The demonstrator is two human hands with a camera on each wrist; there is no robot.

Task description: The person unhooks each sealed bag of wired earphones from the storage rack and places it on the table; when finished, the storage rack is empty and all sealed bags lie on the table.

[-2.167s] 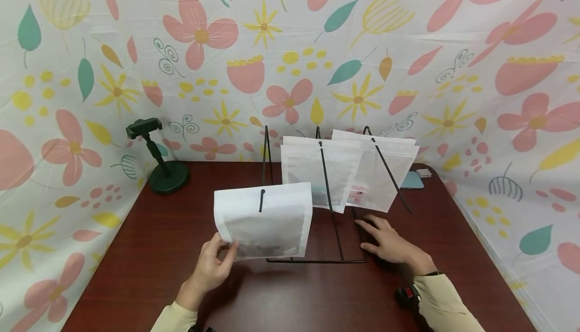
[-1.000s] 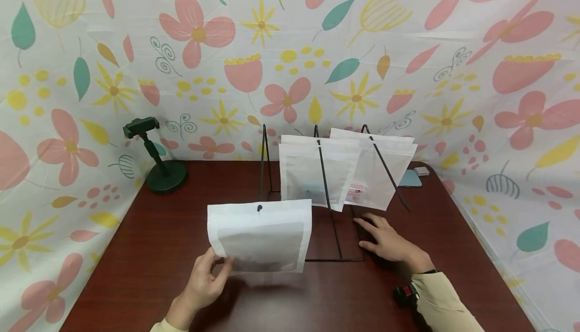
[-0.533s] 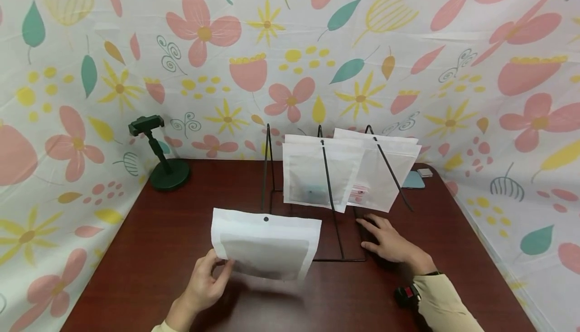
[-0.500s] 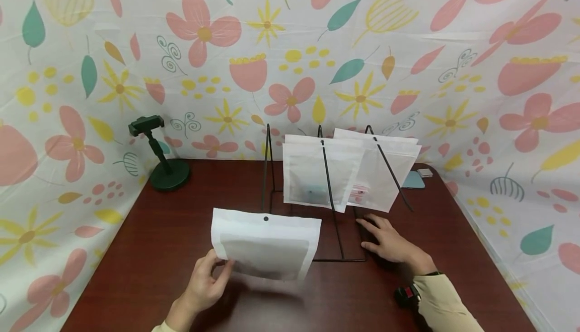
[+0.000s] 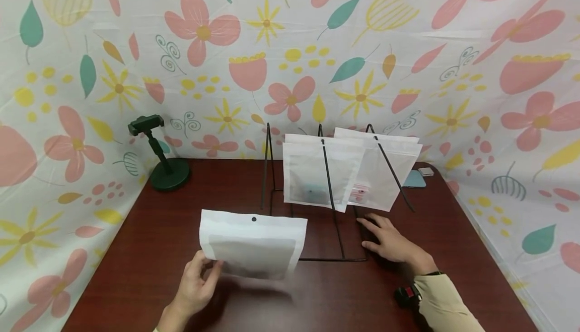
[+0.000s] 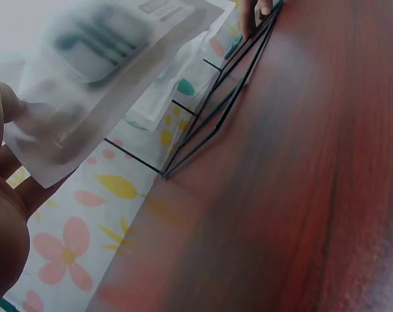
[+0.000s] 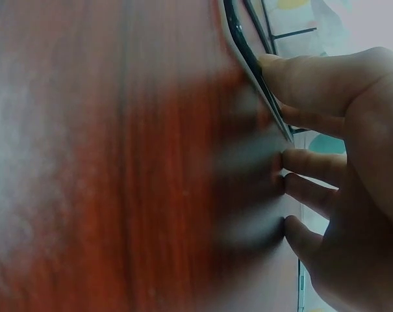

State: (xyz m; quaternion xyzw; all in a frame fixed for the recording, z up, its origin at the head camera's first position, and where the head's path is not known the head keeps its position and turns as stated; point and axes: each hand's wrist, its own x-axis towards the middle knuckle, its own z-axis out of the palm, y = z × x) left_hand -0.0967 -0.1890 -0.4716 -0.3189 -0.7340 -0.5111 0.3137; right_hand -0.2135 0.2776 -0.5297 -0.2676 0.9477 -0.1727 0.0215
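My left hand (image 5: 192, 287) pinches the lower left edge of a white pouch (image 5: 251, 249) with a round hang hole near its top. The pouch is apart from the rack's left prong, held above the table. In the left wrist view, a pale item with dark green bands (image 6: 102, 42) shows through the frosted pouch. A black wire display rack (image 5: 333, 260) stands on the table. Two groups of white pouches hang on it, one on the middle prong (image 5: 308, 168) and one on the right prong (image 5: 385, 171). My right hand (image 5: 391, 241) rests at the rack's right base rail, fingers extended, thumb touching the wire.
A dark green phone stand (image 5: 168, 173) is at the table's back left. A light blue flat item (image 5: 414, 179) and a small white item (image 5: 426, 172) lie at the back right corner. A flower-print cloth (image 5: 290, 45) hangs behind the brown table (image 5: 149, 241).
The left hand has drawn the pouch toward me and off the left prong, then moved it slightly left. The right hand has stayed at the rack's base.
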